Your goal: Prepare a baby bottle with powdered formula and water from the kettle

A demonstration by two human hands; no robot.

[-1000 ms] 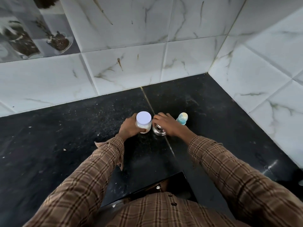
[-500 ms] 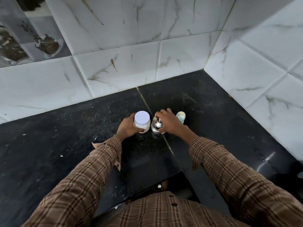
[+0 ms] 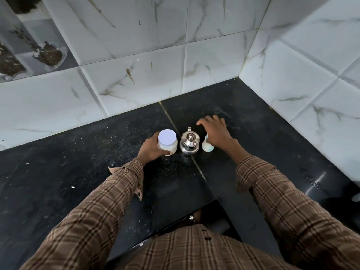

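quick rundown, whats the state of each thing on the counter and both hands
formula jar: upright, white lid on, gripped by the left hand
kettle: upright, lid on, untouched
baby bottle: upright, top hidden by the right hand
left hand: curled round the jar
right hand: fingers spread above the bottle, holding nothing
counter: dark, speckled with crumbs

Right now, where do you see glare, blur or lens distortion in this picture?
Head view: glare streaks the black counter at right; the kettle shows bright reflections; the right hand over the baby bottle looks slightly soft; tile lines bow towards the edges from the wide lens.
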